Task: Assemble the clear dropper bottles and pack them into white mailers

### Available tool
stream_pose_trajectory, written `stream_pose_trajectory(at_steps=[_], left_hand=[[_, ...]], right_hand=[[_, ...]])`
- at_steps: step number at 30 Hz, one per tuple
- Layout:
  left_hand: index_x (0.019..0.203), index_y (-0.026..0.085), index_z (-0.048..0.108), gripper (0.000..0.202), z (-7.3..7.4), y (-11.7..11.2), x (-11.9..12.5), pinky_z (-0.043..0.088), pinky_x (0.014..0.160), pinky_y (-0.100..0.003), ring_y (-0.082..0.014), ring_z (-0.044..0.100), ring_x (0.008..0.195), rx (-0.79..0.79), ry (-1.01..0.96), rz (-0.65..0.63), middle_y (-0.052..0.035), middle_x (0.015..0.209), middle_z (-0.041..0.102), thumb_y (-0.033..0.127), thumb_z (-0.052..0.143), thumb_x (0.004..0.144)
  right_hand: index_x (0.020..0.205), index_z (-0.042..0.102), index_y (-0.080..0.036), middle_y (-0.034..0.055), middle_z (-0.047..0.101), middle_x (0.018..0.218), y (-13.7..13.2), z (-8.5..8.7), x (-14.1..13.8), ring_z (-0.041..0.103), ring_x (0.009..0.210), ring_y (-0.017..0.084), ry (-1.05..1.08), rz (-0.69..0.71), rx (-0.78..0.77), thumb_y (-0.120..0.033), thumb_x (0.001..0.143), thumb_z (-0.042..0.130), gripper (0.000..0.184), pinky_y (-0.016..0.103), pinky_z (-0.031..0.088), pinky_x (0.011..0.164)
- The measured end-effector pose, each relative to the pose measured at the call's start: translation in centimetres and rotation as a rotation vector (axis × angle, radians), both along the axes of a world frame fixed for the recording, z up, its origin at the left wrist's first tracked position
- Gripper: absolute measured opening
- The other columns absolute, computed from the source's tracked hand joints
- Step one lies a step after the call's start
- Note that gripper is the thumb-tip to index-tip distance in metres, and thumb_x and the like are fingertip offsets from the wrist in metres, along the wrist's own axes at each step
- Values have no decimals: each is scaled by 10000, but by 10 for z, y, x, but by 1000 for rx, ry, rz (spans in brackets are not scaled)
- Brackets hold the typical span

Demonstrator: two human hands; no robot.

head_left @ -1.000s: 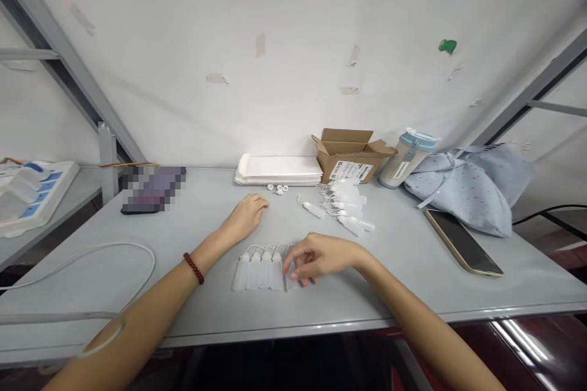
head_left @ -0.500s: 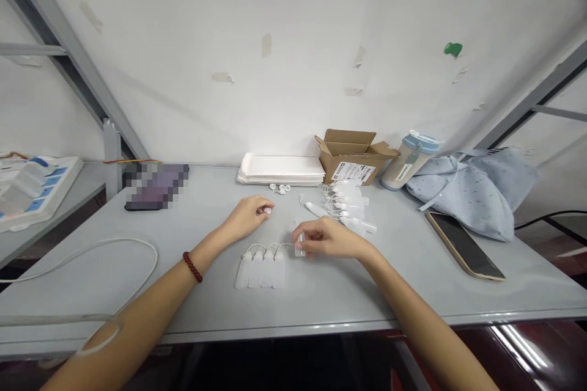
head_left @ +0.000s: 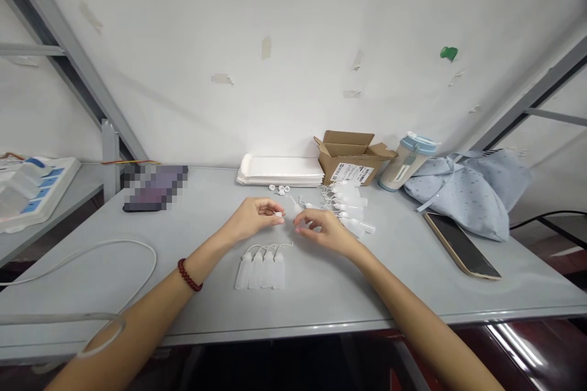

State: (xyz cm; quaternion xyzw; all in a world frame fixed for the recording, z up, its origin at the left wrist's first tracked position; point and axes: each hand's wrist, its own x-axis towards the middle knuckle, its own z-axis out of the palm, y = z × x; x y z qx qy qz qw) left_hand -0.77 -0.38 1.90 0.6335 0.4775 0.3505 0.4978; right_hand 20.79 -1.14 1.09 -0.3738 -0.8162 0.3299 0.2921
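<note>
My left hand [head_left: 253, 218] and my right hand [head_left: 320, 227] meet above the grey table [head_left: 183, 293], fingertips almost touching. The left hand pinches a small white cap [head_left: 277, 214]. The right hand is pinched on a small translucent bottle [head_left: 293, 210] between the two hands. A row of several small white squeeze bottles [head_left: 260, 268] lies flat on the table just below the hands. A pile of more such bottles [head_left: 347, 204] lies behind the right hand.
At the back stand a stack of white trays [head_left: 279, 170], a few loose caps [head_left: 280, 189], an open cardboard box [head_left: 351, 156] and a lidded cup [head_left: 407, 160]. A blue cloth bag [head_left: 468, 192] and a phone [head_left: 461, 244] lie right. A white hose [head_left: 82, 256] loops left.
My right hand lifted one bottle away from the row and carried it up toward my left hand. My left hand picked up a cap and came in to meet it.
</note>
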Motion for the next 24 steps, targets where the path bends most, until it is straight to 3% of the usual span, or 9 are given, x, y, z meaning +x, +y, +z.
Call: stream_pose_trajectory(at_steps=[7, 11, 16, 24], left_hand=[[937, 176, 729, 328, -2, -1, 0, 425, 951, -353, -225, 600, 1021, -88, -166, -7, -74, 1065, 702, 327, 757, 647], [918, 171, 725, 312, -3, -3, 1, 448, 898, -349, -191, 620, 889, -104, -193, 0, -67, 1031, 701, 344, 749, 660], [880, 163, 699, 267, 0, -6, 3, 462, 829, -316, -153, 612, 764, -88, -158, -24, -25, 771, 689, 347, 731, 688], [772, 151, 699, 234, 1, -9, 6, 487, 657, -267, -127, 583, 622, -61, -99, -100, -32, 699, 672, 381, 684, 733]], right_hand=[[773, 600, -178, 21, 636, 803, -4, 4, -3, 554, 732, 140, 103, 48, -142, -175, 794, 529, 74, 261, 417, 673], [773, 586, -172, 25, 619, 732, -6, 6, -3, 562, 725, 159, 154, 71, -251, -163, 753, 507, 83, 282, 416, 682], [759, 580, -174, 10, 603, 714, -3, 3, -1, 536, 677, 139, 198, 92, -270, -116, 695, 488, 126, 258, 387, 635], [791, 550, -177, 32, 653, 840, -2, 2, 3, 486, 627, 105, 200, 96, -309, -182, 805, 518, 35, 224, 322, 549]])
